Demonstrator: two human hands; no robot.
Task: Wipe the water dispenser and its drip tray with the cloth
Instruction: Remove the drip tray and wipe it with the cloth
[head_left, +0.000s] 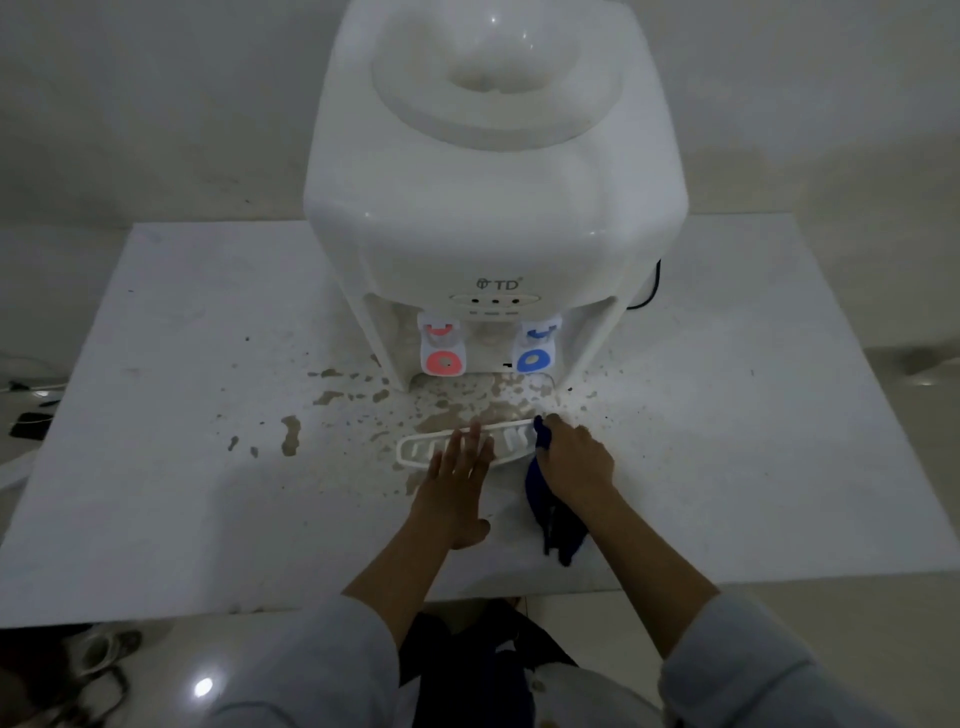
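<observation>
Just in front of the water dispenser (493, 208), I see the drip tray (415, 451) pulled out; my left hand (457, 483) presses it flat with straight fingers, probably steadying it, while my right hand (574, 460) grips the blue cloth (540, 488) at its right end.

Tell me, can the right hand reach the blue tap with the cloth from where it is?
Probably yes: the right hand grips the cloth just below the blue tap, nothing between them.
</observation>
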